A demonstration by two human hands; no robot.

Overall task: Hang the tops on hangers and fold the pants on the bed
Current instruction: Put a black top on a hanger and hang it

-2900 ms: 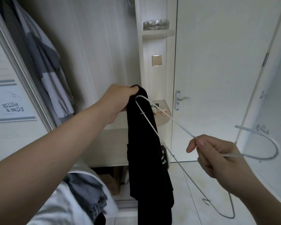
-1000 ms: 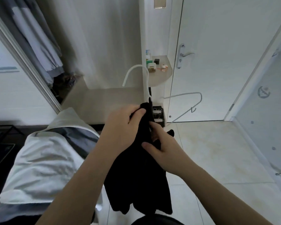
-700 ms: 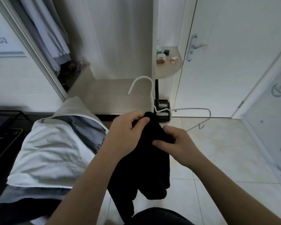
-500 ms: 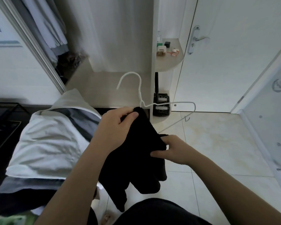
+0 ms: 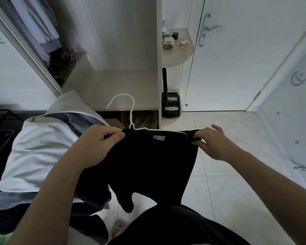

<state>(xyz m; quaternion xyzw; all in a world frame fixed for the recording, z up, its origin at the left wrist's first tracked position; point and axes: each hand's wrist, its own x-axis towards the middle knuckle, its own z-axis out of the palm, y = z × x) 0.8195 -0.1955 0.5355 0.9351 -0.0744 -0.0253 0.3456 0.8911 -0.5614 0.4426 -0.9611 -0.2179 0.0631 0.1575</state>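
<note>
Wardrobe [image 5: 124,50]: stood open straight ahead of me, beyond the hook; pale clothes [image 5: 42,23] hung in its upper left. No rail in view.
Bed pile [image 5: 42,147]: white-and-grey cloth lay to my left, just beside my left forearm.
Black top [image 5: 148,165]: hung in front of my waist, spread between both hands. Long axis, the shoulder line, ran left to right and roughly level; the body dropped toward the floor, neck opening facing up and away.
White wire hanger [image 5: 132,114]: sat inside the top; its wire showed along the neckline out to the right shoulder. The hook rose from the collar, pointing up and away toward the wardrobe, open end curling left.
Left hand [image 5: 99,144]: fingers and thumb clamped on the top's left shoulder, close beside the hook's base. The nearer hand to the hook.
Right hand [image 5: 214,142]: thumb and fingers pinched the right shoulder over the hanger's end, well apart from the hook.
Neck label [image 5: 159,137]: white, facing me, between the hands.
Next, my judgement: the left hand takes the hook; the lift goes forward and up.
</note>
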